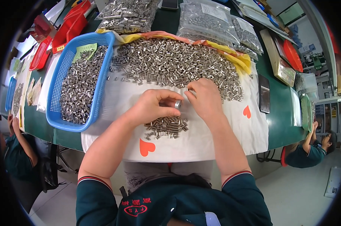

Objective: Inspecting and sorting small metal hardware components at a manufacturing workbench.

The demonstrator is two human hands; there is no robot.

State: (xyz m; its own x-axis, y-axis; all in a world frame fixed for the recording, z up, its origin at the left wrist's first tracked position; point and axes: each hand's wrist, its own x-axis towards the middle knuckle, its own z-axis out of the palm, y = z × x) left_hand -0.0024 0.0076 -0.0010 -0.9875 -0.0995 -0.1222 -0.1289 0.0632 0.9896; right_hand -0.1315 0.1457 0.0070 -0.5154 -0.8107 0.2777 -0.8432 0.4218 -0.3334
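Observation:
My left hand [155, 104] is closed, thumb and fingers pinching a short silvery metal cylinder [178, 104] that looks wider than the loose pieces around it. To its right, my right hand [206, 98] is curled with thumb and forefinger close together at the near edge of the big heap. Whatever that pinch holds is too small to make out. The big heap [166, 62] consists of small shiny metal sleeves spread over a white cloth [114, 100]. Just below my left hand lies a smaller pile of sleeves [168, 127].
At left stands a blue perforated basket [51, 101] of sleeves. A yellow-and-orange cloth roll [163, 35] borders the heap's far side, with clear bags of metal parts [206, 20] behind. A dark phone [264, 94] lies at right. Other people [310, 152] sit at both sides.

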